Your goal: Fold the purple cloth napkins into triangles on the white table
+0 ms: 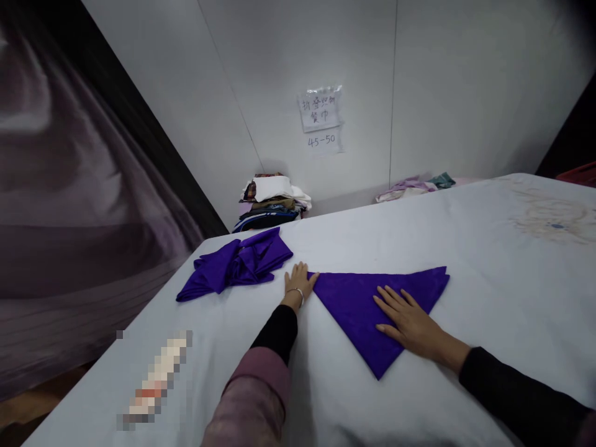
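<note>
A purple cloth napkin point(358, 304) lies folded into a triangle on the white-covered table point(344, 397), its long edge away from me and one point toward me. My right hand point(410, 320) rests flat on its right half, fingers spread, gripping nothing. At the napkin's left corner is my left hand point(299, 285), wearing a bracelet; its fingers are stretched out on the tablecloth and the thumb touches the corner. To the left of that hand lies a crumpled heap of purple cloth point(237, 264).
Against the wall stands a stack of folded clothes point(272, 202). More cloths point(410, 186) lie at the table's back edge. Handwritten paper signs point(321, 118) hang on the wall. A blurred-out item point(158, 379) is at the front left, beside a hanging curtain point(84, 186).
</note>
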The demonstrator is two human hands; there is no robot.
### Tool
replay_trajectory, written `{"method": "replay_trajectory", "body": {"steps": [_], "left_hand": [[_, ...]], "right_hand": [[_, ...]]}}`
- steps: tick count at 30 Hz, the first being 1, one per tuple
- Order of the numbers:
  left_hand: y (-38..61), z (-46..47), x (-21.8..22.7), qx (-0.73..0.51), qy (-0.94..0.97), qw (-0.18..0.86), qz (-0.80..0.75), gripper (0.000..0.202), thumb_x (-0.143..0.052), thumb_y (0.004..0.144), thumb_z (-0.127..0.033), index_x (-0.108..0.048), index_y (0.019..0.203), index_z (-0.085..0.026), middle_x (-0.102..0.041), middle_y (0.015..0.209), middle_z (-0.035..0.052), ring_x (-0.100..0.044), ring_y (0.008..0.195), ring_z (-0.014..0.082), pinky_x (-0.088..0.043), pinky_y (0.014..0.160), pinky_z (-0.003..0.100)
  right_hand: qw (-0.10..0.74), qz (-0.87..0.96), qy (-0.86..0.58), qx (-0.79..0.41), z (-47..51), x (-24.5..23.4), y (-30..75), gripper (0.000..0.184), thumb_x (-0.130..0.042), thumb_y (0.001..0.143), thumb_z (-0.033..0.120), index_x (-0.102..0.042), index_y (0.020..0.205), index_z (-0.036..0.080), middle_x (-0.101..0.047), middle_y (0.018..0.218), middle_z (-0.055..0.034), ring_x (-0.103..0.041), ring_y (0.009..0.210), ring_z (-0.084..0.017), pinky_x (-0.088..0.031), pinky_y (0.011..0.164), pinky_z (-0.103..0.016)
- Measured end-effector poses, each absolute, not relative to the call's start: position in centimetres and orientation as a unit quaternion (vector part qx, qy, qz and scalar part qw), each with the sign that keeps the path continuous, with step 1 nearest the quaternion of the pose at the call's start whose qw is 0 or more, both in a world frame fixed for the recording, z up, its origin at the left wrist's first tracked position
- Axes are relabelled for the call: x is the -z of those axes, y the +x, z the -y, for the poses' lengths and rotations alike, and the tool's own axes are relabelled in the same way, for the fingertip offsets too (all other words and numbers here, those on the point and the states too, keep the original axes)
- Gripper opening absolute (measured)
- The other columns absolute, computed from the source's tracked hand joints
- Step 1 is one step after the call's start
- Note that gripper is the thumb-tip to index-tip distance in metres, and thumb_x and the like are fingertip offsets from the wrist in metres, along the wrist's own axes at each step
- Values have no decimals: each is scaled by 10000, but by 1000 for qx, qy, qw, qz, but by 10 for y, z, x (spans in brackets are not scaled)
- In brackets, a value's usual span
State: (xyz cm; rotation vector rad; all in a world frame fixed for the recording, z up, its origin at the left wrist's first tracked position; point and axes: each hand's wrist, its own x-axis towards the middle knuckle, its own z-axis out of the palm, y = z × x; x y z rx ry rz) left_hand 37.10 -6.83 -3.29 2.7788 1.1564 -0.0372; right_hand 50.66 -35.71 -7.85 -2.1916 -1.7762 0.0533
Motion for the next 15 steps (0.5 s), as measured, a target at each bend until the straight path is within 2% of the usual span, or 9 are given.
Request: {"method": "replay_trajectory", "body": {"steps": [4, 6, 9, 12, 15], "left_hand": [[368, 68, 22, -7, 897, 55, -438, 609, -184, 914, -478, -299, 1367, -88, -235, 1462, 195, -175, 1355, 306, -202, 1049, 533], [365, 92, 19, -16, 908, 53, -414, 611, -194, 915, -486, -291, 1374, -95, -233, 1470, 168, -166, 1361, 277, -182, 1073, 490], [353, 151, 21, -23, 951, 58, -301, 603, -283, 892, -538, -293, 1386, -193, -214, 1493, 48, -114, 1376, 196, -103, 1116, 399], [335, 209, 29, -25, 989, 85, -117, 682, -320, 861, -593, -250, 1407, -191, -200, 1495, 63, -98, 1377, 228, -89, 1114, 473], [322, 240, 37, -9, 992, 107, -58, 705, -310, 853, -619, -203, 1422, -219, -177, 1500, 52, -100, 1377, 228, -117, 1113, 490]], "right_hand": [[149, 620, -770, -26, 356, 74, 505, 660, -282, 884, 619, -237, 1424, 242, -199, 1487, -86, -128, 1362, -261, -104, 1082, -503], [145, 619, -771, -28, 355, 71, 505, 669, -277, 882, 624, -252, 1421, 228, -206, 1484, -95, -130, 1362, -260, -109, 1082, -500], [151, 617, -772, -32, 355, 67, 503, 684, -280, 878, 629, -275, 1415, 205, -220, 1478, -112, -141, 1359, -272, -116, 1079, -505], [158, 616, -771, -34, 355, 63, 502, 691, -278, 875, 631, -297, 1408, 191, -230, 1474, -121, -153, 1357, -276, -122, 1077, -504], [158, 616, -771, -41, 355, 59, 502, 701, -271, 873, 637, -305, 1405, 182, -233, 1472, -132, -146, 1358, -273, -110, 1078, -503]]}}
